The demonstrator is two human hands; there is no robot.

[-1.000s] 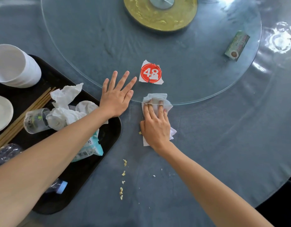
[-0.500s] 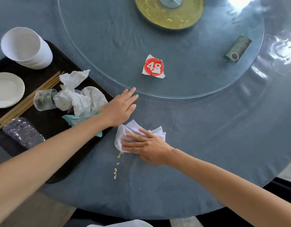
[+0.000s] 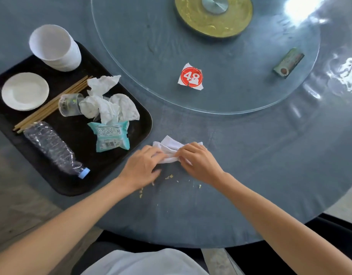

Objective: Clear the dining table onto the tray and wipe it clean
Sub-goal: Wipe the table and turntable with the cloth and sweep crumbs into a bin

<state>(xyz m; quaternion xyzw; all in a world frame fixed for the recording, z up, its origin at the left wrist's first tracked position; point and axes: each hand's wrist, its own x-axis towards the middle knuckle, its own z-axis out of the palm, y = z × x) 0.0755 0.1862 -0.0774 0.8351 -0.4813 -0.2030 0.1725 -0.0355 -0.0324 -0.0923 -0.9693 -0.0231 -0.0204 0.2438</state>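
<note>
Two hands are seen from above at the near edge of a round dining table [image 3: 270, 155] covered in blue-grey cloth. Between them a white wiping cloth [image 3: 171, 148] is held, bunched and lying on the tabletop just right of a black tray [image 3: 139, 116]. The left hand [image 3: 140, 168] is curled, its fingertips pinching the cloth's left end; the right hand [image 3: 199, 162] is curled too, its fingertips gripping the right end. The middle of the cloth is left showing between the two sets of fingers, and a folded corner sticks out beyond them, away from the person. Small yellowish crumbs [image 3: 169, 177] are scattered on the table just below the hands, nearer the person.

On the tray are set a stack of white bowls [image 3: 54, 47], a small white plate [image 3: 24, 91], wooden chopsticks [image 3: 52, 105], a clear plastic cup [image 3: 70, 105] on its side, crumpled white napkins [image 3: 111, 105], a teal wrapper [image 3: 111, 136] and a crushed clear bottle [image 3: 54, 149] with a blue cap.

Farther off, a glass turntable [image 3: 151, 46] is seen, with a torn white paper carrying a red circle marked 48 [image 3: 191, 77], a small green box [image 3: 288, 62] and a gold centre disc [image 3: 213, 15].
</note>
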